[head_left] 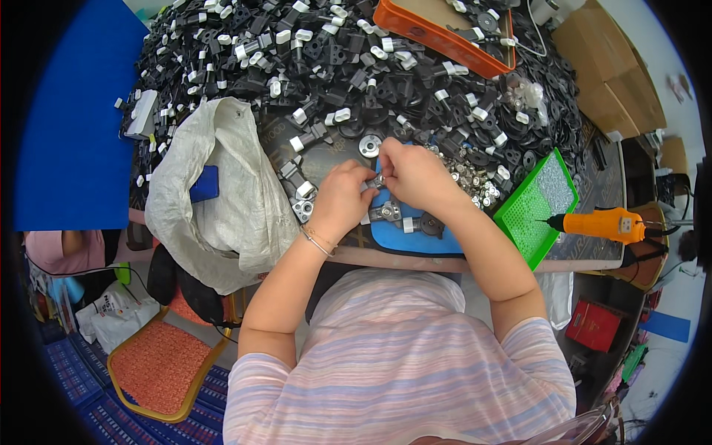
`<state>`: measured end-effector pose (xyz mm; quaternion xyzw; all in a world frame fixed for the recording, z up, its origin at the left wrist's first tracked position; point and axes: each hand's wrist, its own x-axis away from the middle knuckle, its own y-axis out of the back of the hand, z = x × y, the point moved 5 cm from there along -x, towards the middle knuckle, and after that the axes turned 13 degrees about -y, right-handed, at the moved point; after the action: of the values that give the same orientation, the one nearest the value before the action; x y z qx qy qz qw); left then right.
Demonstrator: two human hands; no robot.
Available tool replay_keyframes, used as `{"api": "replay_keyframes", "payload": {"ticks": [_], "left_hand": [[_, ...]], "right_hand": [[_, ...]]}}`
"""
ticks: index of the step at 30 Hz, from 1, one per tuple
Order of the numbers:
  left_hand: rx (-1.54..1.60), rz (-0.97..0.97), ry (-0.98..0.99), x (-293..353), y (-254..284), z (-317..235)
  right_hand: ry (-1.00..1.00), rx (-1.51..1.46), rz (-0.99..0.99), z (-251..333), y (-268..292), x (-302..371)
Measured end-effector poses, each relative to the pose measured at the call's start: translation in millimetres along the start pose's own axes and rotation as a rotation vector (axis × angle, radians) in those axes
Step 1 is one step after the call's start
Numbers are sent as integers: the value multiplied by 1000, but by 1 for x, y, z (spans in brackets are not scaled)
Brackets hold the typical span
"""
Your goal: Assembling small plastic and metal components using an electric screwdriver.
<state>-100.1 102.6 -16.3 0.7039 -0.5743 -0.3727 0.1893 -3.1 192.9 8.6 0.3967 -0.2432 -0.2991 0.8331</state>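
Note:
My left hand (340, 196) and my right hand (415, 176) meet over a blue mat (415, 242) near the table's front edge. Between their pinched fingertips is a small silver metal part (376, 182), mostly covered by the fingers. Just below it on the mat lies a black-and-silver assembly (387, 213), with a round black end toward the right. A round silver disc (369, 145) rests beyond my fingertips. Beside my left hand are grey-and-black pieces with a silver fitting (303, 210). Small silver metal parts (475, 182) lie heaped to the right of my right hand.
A large heap of black parts with white ends (319, 55) covers the table's far side. An orange tray (445, 41) sits on it. At left stands an open white woven sack (256, 200); at right, a green basket (530, 222) of small pieces and an orange electric screwdriver (604, 225).

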Motion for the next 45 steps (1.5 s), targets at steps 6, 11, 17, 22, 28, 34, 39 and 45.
{"api": "replay_keyframes", "payload": {"ticks": [6,11,17,22,28,34,39,45], "left_hand": [[18,21,21,-2,1,1],[-100,8,-33,-21,16,5],[-377,245,-165,-52,3,6],[-411,321,-164,-51,0,8],[-437,99,-335,-63,2,-13],[-555,162,-375,-88,-20,-14],[-343,92,-221,-94,-7,-11],[-139,35,-93,-90,12,-6]], "right_hand": [[-54,-245,224,-13,-2,-5],[-222,-859,365,-42,13,-5],[-214,-986,360,-54,17,4],[-262,-1036,190,-76,37,18],[-279,-989,86,-83,46,33],[-298,-991,33,-86,51,48],[-371,-940,-4,-98,57,66],[-318,-743,28,-98,41,89]]}}
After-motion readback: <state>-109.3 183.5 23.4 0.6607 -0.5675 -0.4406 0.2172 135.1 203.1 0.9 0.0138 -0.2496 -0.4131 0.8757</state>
